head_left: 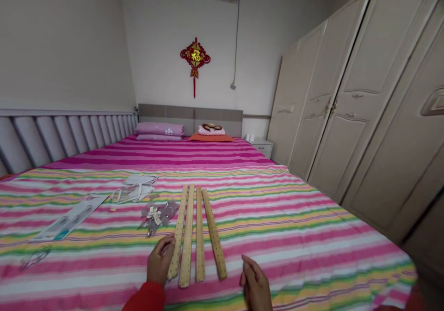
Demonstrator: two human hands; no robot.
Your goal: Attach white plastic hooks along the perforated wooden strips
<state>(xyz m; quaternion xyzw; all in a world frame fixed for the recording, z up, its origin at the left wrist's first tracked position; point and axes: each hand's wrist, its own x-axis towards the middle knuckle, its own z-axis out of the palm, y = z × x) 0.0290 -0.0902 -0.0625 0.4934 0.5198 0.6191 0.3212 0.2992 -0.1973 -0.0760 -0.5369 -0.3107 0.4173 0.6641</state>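
Several pale wooden slats with rows of small holes lie lengthwise on the striped bed sheet (298,237). At the left edge of the leftmost slat (178,237) is my left hand (161,259), its fingers loosely bent and apart from the thumb. It seems to touch the slat's side without grasping it. Beside this slat are a second slat (188,237) and a third slat (199,237). The rightmost slat (214,232) slants away at its near end. My right hand (255,283) hovers to the right of it, open with loosely bent fingers and nothing visible in it.
Left of the slats lies a clear bag of small parts (156,215). Farther left are folded paper and plastic packets (137,188), a long flat package (72,216) and a thin coiled strand (35,257). A bed rail (69,133) runs along the left; wardrobes (333,103) stand right.
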